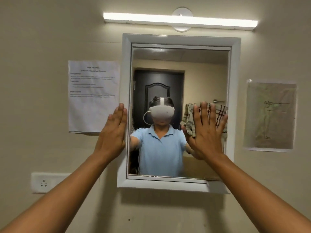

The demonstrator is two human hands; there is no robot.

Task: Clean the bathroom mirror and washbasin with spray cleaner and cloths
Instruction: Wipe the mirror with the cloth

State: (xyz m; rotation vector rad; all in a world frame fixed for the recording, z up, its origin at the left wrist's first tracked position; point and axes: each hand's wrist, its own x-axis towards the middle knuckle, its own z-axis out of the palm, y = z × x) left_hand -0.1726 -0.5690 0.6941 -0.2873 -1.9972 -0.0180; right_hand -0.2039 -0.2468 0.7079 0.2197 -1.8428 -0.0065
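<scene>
two papers (93, 96) flank mirror (168, 64), cloth (189, 121) pressed

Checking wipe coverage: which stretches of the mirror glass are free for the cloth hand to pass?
Free glass: the whole span above both hands and the middle between left hand and right hand. Crowded: the right edge, where the checked beige cloth is pressed against the white-framed mirror.

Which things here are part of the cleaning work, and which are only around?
In use: mirror, checked cloth pressed on it by right hand, left hand on mirror frame.
Only around: printed sheet, drawing, tube light, wall socket.
</scene>
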